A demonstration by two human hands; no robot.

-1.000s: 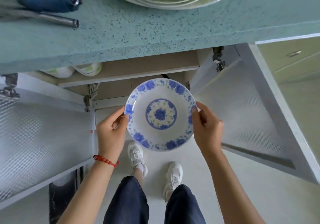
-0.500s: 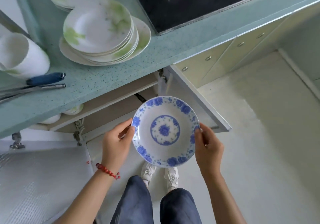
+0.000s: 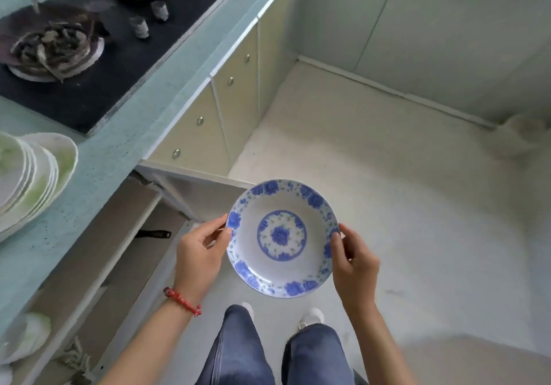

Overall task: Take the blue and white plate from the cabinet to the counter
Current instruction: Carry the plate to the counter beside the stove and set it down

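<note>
The blue and white plate (image 3: 281, 237) is held level in the air over the floor, in front of the open cabinet (image 3: 125, 253). My left hand (image 3: 198, 255) grips its left rim, thumb on top. On the opposite rim, my right hand (image 3: 353, 261) holds it the same way. The teal speckled counter (image 3: 98, 158) runs along the left, above the cabinet and apart from the plate.
A stack of white and green plates (image 3: 29, 176) sits on the counter at the left edge. A black gas hob (image 3: 89, 56) with two burners lies further back. An open cabinet door (image 3: 196, 188) juts out behind the plate. More dishes (image 3: 26, 334) rest on the cabinet shelf. Pale floor spreads to the right.
The view has swung to the right, away from the cabinet interior and toward the hob and floor. Both hands keep the same hold on the plate, which now sits farther from the cabinet.
</note>
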